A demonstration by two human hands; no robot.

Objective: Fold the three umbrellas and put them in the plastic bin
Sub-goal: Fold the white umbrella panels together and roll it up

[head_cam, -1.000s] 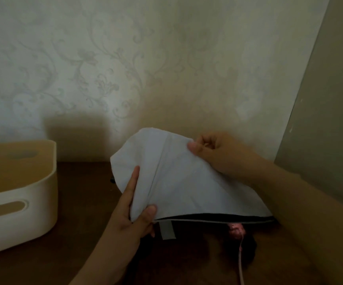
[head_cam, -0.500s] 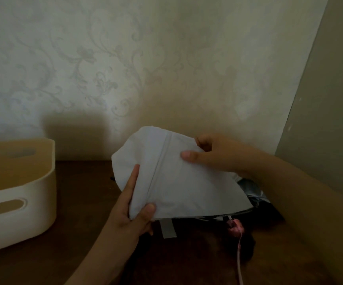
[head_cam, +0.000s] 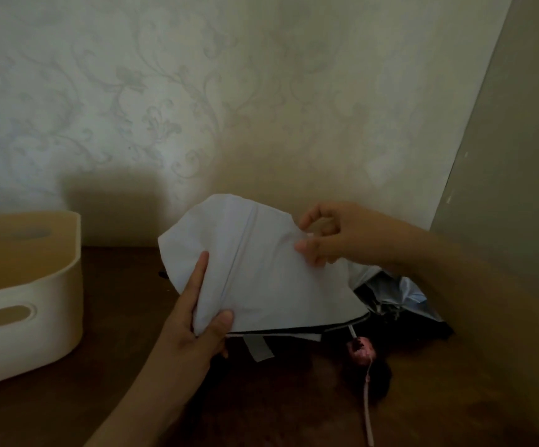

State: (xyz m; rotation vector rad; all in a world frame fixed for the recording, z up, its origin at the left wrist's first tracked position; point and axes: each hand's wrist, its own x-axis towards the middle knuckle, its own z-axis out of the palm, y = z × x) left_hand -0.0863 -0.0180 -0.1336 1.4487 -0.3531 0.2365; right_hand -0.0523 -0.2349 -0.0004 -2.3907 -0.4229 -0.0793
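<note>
Here, white umbrella (head_cam: pixel 261 272) canopy held above dark table (head_cam: pixel 116 366), right of plastic bin (head_cam: pixel 35 304). Left hand (head_cam: pixel 193 321) pinches lower panel edge between thumb and fingers; right hand (head_cam: pixel 335 237) pinches upper fold. Risk: slick fabric slips from either pinch, pleats spring loose; closure strap (head_cam: pixel 258 348) dangles, may get trapped inside roll.

- The left hand (head_cam: pixel 202 321) comes up from the lower middle on a bare forearm, its thumb bent over the near edge of the white umbrella canopy (head_cam: pixel 261 272) and its fingers laid straight up along the left side, pinching the cloth between them.
- The right hand (head_cam: pixel 332 235) reaches in from the right on a bare forearm, fingers curled, with the thumb and a fingertip nipping the upper right edge of the canopy.
</note>
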